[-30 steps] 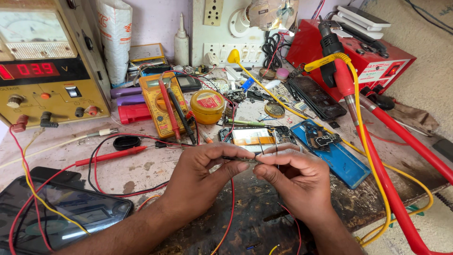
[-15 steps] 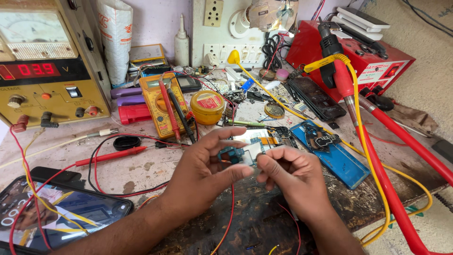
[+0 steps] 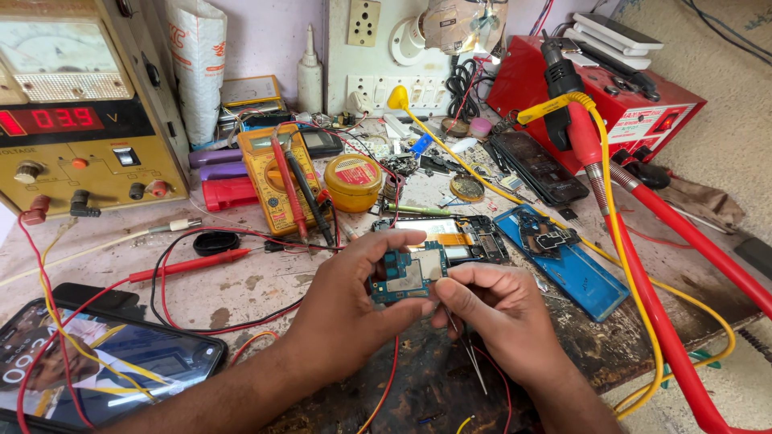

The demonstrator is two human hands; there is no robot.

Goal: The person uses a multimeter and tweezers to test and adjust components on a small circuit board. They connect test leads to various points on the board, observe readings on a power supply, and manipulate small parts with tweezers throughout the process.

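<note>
Over the stained middle of the workbench (image 3: pixel 265 289), the left hand (image 3: pixel 346 309) pinches a small blue circuit board (image 3: pixel 406 275) between thumb and fingers, holding it face up just above the bench. The right hand (image 3: pixel 498 313) meets it from the other side, its fingertips closed on the board's right edge while it also grips thin metal tweezers (image 3: pixel 470 354) whose points hang down toward the bench.

Just behind the board lies an opened phone body (image 3: pixel 474 237) with its insides showing, and to its right a blue phone back cover (image 3: pixel 567 269) lies flat with a small part resting on it. A red wire (image 3: pixel 386 386) runs under the hands toward the near edge.

Farther back, to the left, a yellow multimeter (image 3: pixel 273 173) lies with red and black probes across it, and a round yellow tin (image 3: pixel 354 181) sits just beside it. A bench power supply (image 3: pixel 80 120) with a red lit display stands at the far left. At the near left corner a phone with a lit screen (image 3: pixel 104 370) lies under red and yellow leads. On the right, a thick red hose (image 3: pixel 651 313) and a yellow cable (image 3: pixel 619 233) cross the bench in front of a red box-shaped station (image 3: pixel 627 96).
</note>
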